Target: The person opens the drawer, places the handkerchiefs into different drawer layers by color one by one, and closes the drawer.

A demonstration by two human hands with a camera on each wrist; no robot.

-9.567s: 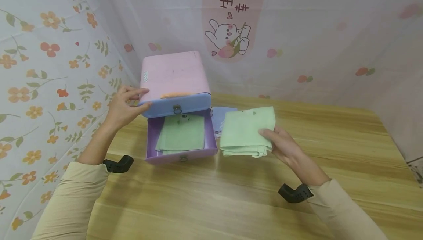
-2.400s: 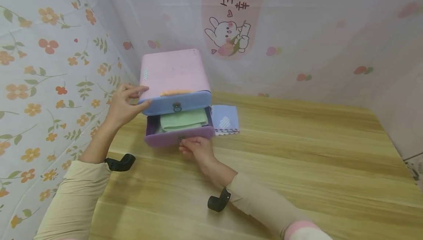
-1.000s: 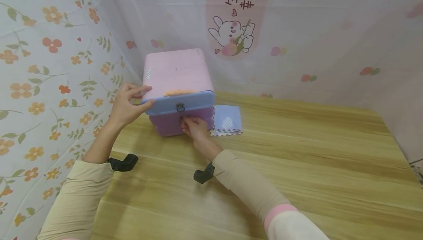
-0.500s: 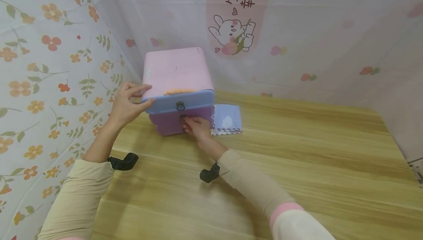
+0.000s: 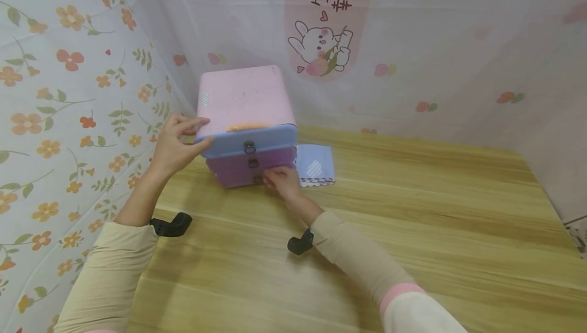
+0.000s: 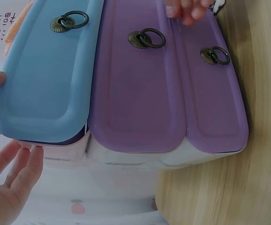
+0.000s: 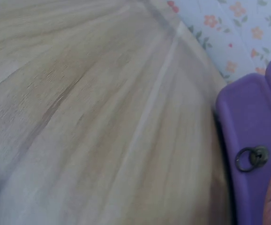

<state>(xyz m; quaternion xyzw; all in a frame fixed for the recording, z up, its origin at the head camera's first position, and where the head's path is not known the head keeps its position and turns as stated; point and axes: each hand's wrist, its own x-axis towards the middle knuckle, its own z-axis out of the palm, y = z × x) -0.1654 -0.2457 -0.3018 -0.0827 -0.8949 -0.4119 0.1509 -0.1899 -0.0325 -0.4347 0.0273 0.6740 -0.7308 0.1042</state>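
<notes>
A small chest of drawers [image 5: 245, 96] has a pink top, one blue drawer front [image 6: 48, 75] and two purple fronts below. All three are pushed in, though a thin dark gap shows behind the blue edge. My left hand [image 5: 173, 144] steadies the chest's left front corner, a finger on the top and the thumb against the blue front. My right hand [image 5: 284, 182] is by the lowest drawer [image 6: 215, 93], fingers loosely bent beside its metal ring pull [image 7: 252, 158], with nothing visible in them. The middle drawer's ring [image 6: 147, 38] hangs free.
A folded blue cloth [image 5: 315, 162] with a checked edge lies on the wooden table [image 5: 412, 210], right of the chest. Patterned curtains [image 5: 91, 93] hang close on the left and behind.
Earlier my right hand held a folded green towel; it then lay in the middle drawer, which was pushed in. Now that hand has left the middle ring and moved down toward the lowest one.
</notes>
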